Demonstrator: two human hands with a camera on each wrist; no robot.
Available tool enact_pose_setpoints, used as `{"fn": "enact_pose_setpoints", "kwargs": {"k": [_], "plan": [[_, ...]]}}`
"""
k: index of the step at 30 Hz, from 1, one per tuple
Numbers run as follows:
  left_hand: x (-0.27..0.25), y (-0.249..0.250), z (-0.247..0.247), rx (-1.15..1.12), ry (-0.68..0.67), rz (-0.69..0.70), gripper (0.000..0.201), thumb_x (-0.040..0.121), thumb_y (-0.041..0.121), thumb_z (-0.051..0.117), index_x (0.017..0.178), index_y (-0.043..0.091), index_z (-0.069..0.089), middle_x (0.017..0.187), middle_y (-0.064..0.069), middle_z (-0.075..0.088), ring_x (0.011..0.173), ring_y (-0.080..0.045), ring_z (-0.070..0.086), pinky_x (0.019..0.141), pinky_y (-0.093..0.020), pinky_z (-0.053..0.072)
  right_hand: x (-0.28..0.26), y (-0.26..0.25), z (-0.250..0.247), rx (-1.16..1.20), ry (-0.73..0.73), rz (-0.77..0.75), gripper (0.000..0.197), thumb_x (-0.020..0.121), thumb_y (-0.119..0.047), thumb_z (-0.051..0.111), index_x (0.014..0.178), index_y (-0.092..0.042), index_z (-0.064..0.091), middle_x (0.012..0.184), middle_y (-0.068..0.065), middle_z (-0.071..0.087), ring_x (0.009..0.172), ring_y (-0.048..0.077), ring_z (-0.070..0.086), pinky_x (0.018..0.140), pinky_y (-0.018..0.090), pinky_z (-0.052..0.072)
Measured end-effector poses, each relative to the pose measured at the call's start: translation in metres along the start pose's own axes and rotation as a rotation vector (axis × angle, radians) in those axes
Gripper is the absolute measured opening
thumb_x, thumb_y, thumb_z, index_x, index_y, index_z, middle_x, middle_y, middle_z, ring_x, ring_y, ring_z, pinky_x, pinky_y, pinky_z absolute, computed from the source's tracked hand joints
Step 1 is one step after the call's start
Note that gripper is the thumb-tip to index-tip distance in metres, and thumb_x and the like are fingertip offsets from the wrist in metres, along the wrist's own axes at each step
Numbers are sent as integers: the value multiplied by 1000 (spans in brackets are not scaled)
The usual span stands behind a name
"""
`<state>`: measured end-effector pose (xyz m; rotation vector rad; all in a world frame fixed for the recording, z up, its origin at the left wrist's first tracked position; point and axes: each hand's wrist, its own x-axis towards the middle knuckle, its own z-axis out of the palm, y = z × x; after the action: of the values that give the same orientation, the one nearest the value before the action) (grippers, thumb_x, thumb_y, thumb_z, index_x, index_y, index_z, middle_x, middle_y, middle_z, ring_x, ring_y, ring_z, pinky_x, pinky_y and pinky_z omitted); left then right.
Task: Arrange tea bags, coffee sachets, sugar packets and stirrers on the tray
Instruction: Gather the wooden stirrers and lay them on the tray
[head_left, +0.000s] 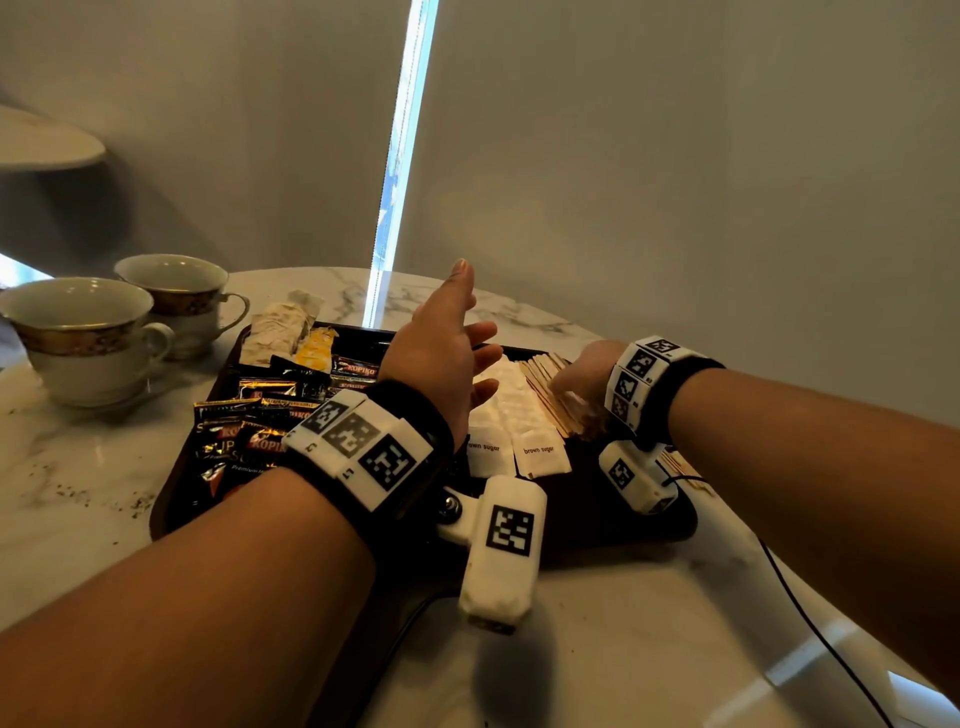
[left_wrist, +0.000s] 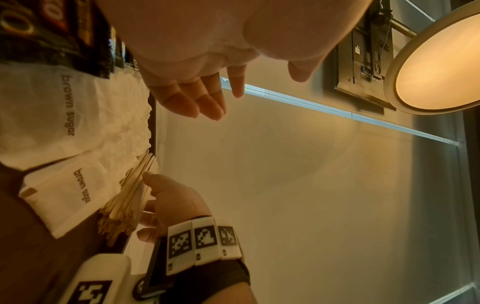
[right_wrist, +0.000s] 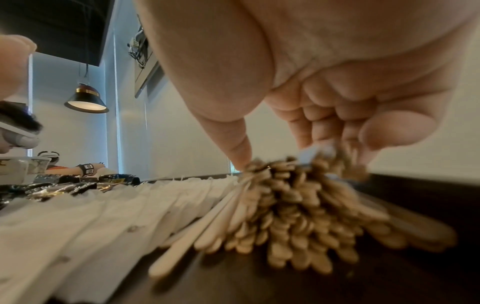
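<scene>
Showing stirrers' (right_wrist: 293, 207) blurred rounded ends.

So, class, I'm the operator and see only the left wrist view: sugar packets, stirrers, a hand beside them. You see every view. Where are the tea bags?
Observer: The tea bags lie at the tray's far left corner.
Operator: Anything beside the tray?
Observer: A cup and a second cup stand on the table, left of it.
Operator: And the right hand's grip?
Observer: The right wrist view shows the right hand with fingers curled onto the stirrers, thumb opposite.
</scene>
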<state>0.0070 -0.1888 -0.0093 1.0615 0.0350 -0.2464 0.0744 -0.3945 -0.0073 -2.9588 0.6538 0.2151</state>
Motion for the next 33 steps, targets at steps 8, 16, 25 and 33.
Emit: {"fn": "enact_pose_setpoints", "kwargs": {"k": [8, 16, 25, 33], "plan": [[-4, 2, -2, 6, -11, 16, 48, 95, 64, 49, 122, 26, 58, 115, -3, 64, 102, -20, 61, 77, -39, 47, 7, -6, 6, -140, -2, -57, 58, 78, -62, 69, 115, -17, 67, 105, 0, 69, 93, 21, 64, 89, 40, 55], [-3, 2, -2, 10, -24, 14, 51, 96, 63, 47, 128, 25, 56, 116, -3, 63, 102, -20, 60, 80, -40, 46, 9, -7, 11, -143, 16, -67, 62, 73, -53, 79, 120, -16, 65, 106, 1, 70, 95, 21, 65, 89, 40, 56], [-5, 3, -2, 3, -39, 14, 55, 95, 64, 48, 131, 24, 55, 119, -4, 63, 101, -20, 59, 76, -38, 45, 9, -4, 16, -135, 32, -92, 60, 76, -52, 75, 121, -15, 64, 108, 3, 69, 97, 21, 65, 90, 40, 56], [-5, 2, -3, -25, -36, 18, 53, 93, 65, 50, 126, 24, 58, 115, -4, 63, 99, -20, 60, 70, -36, 44, 10, 31, -11, 49, 137, -29, 40, 97, -36, 49, 124, -9, 63, 122, 11, 65, 106, 29, 63, 89, 35, 51]]}}
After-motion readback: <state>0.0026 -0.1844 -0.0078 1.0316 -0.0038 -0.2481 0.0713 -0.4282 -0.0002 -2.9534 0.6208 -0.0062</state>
